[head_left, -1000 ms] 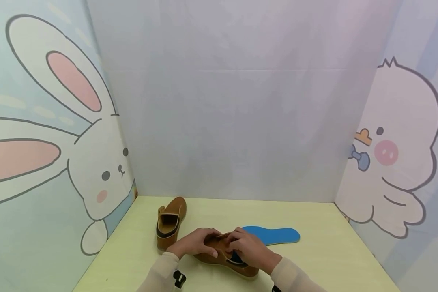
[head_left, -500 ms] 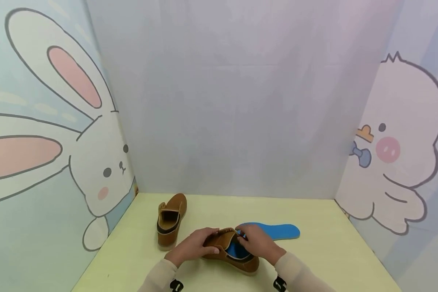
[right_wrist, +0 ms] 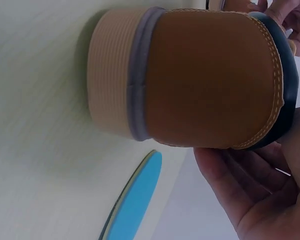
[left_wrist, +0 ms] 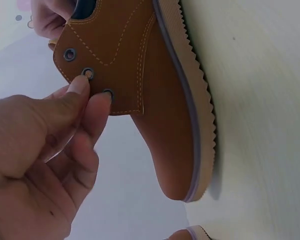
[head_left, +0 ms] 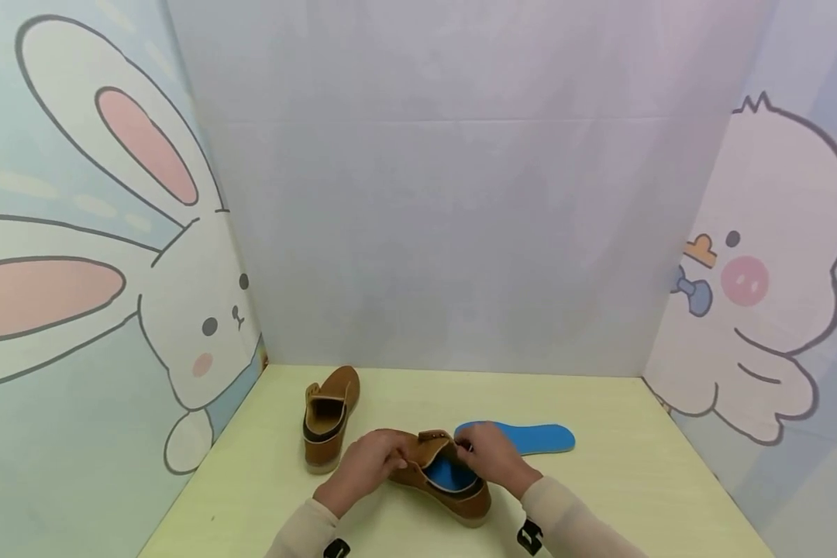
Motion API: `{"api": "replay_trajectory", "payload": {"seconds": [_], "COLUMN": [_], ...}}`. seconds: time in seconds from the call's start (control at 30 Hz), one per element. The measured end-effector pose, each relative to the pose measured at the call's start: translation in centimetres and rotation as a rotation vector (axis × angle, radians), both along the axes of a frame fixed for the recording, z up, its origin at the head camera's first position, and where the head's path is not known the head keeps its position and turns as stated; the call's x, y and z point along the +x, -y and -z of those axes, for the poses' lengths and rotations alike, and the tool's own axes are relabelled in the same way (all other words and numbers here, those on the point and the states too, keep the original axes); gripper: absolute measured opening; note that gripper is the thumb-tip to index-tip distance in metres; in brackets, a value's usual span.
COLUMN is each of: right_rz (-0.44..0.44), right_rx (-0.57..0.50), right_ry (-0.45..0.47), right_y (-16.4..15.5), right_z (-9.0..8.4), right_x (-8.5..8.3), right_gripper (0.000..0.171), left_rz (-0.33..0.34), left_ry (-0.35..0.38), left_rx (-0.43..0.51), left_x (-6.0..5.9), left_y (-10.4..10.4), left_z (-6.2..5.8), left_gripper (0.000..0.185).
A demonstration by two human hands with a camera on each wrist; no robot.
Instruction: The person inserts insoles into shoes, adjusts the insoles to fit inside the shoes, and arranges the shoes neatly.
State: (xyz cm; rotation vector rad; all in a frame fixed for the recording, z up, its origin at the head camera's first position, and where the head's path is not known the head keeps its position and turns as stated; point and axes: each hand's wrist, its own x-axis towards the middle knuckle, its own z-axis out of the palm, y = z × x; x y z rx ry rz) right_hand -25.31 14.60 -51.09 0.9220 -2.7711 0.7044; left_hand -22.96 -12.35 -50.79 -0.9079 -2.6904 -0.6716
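Head view: both hands' fingers grip brown shoe (head_left: 441, 480), toe hidden; insole inside.

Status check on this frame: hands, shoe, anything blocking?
Left hand pinches the eyelet flap of the near shoe. Right hand grips its collar. Blue insole seated inside. Spare insole lies apart; nothing blocking.

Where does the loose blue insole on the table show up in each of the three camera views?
Head: the loose blue insole lies flat right of centre, behind the right hand.
Left wrist: not in it.
Right wrist: bottom centre, seen edge-on.
Shared landmark: the brown shoe being held, beside it on the table.
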Motion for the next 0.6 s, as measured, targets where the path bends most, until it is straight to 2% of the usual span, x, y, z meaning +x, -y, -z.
{"api": "replay_trajectory", "payload": {"seconds": [0.07, 0.2, 0.3, 0.43, 0.53, 0.6], "right_rz": [0.017, 0.060, 0.096, 0.138, 0.159, 0.166], "right_rx": [-0.016, -0.063, -0.099, -0.133, -0.171, -0.199], "right_ry": [-0.008, 0.033, 0.076, 0.099, 0.088, 0.083], "right_y": [0.2, 0.8, 1.4, 2.2, 2.8, 3.2], "right_z": [0.2, 0.3, 0.4, 0.6, 0.7, 0.9], "right_x": [0.1, 0.6, 1.0, 1.3, 1.4, 1.5], "right_gripper": [0.031, 0.018, 0.011, 0.012, 0.012, 0.011], "left_rz": [0.009, 0.015, -0.002, -0.023, -0.060, -0.115], "left_ry": [-0.010, -0.017, -0.009, -0.015, -0.023, 0.009], "left_rx": [0.020, 0.043, 0.043, 0.032, 0.054, 0.108], "left_x": [-0.3, -0.8, -1.3, -1.9, -2.4, -2.6], "left_y": [0.3, 0.8, 1.0, 1.0, 0.9, 0.7], "left_z": [0.1, 0.1, 0.1, 0.2, 0.3, 0.3], "left_gripper": [0.011, 0.014, 0.017, 0.018, 0.016, 0.016]}}
